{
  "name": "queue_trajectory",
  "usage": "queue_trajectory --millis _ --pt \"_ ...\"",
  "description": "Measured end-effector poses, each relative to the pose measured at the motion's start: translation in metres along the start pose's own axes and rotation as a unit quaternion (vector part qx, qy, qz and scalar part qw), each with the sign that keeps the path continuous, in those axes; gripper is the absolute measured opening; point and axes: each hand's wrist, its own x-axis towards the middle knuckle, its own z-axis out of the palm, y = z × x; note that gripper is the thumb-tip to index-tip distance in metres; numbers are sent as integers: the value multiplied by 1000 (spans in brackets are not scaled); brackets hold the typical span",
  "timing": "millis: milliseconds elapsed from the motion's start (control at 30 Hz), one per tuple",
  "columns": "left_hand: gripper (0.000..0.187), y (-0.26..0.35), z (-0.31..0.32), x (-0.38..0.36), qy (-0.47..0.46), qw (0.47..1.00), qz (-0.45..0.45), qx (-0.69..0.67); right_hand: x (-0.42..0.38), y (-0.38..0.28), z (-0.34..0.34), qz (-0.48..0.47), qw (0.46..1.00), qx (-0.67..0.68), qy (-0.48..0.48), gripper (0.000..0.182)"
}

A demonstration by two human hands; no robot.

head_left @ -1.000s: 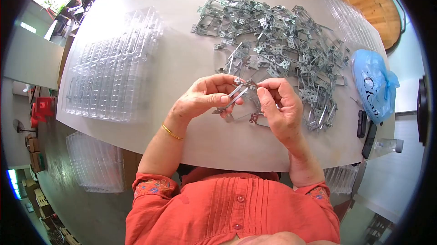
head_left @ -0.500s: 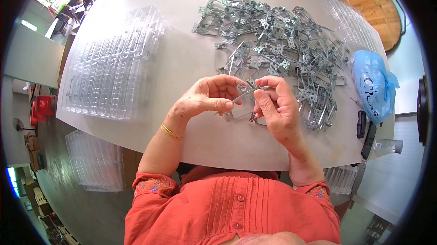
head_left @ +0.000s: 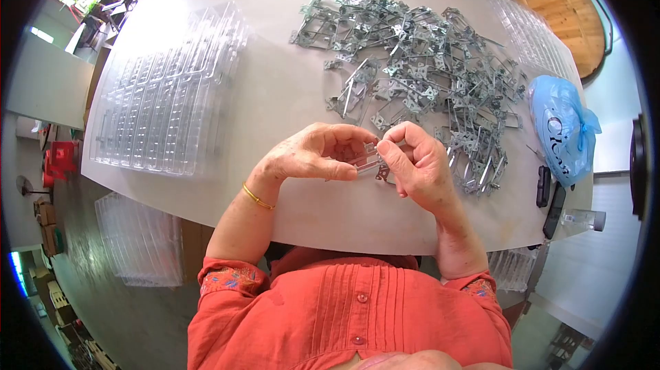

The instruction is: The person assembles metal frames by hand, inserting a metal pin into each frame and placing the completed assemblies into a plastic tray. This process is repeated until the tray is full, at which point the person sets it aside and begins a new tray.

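Observation:
My left hand [head_left: 309,153] and my right hand [head_left: 416,164] meet above the near edge of the white table [head_left: 275,95]. Between their fingertips they pinch one small stamped metal part [head_left: 368,158], a thin silvery strip. Both thumbs press on it, and the fingers hide most of it. Another metal piece [head_left: 381,175] lies on the table just under my right hand. A large heap of the same grey metal parts [head_left: 419,60] spreads across the far right of the table, beyond my hands.
A stack of clear plastic trays [head_left: 165,95] lies on the table's left. More clear trays [head_left: 141,239] sit lower left, below the table. At the right lie a blue plastic bag [head_left: 560,129], dark small objects [head_left: 546,188] and a clear bottle [head_left: 584,219].
Both hands have drawn slightly toward me and closer together. The metal part, held out at a slant before, is now tucked more tightly between the fingertips.

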Motion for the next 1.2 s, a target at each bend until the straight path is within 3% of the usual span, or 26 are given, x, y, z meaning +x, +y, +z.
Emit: queue_trajectory --millis 167,233,333,400,433,533,633,1200 --pt "59 5 1 0 -37 989 -13 141 -1 9 3 -69 996 -50 26 9" --pt "59 5 3 1 -50 986 -13 159 -2 9 5 -108 991 13 77 9" --pt "60 1 2 -1 -52 994 24 94 -1 8 1 -164 974 85 132 9" --pt "60 2 0 -6 3 995 52 -81 0 7 1 -170 969 100 147 8" --pt "60 0 -3 -5 2 996 53 -77 2 6 1 -174 965 114 162 8" --pt "64 -9 -11 -1 7 980 150 -131 -1 5 -1 -131 978 133 94 9" --pt "63 -12 -12 0 -1 978 158 -136 0 12 3 -138 986 57 74 10" --pt "58 -14 -11 0 15 984 135 -115 3 18 3 -149 984 -33 93 6"
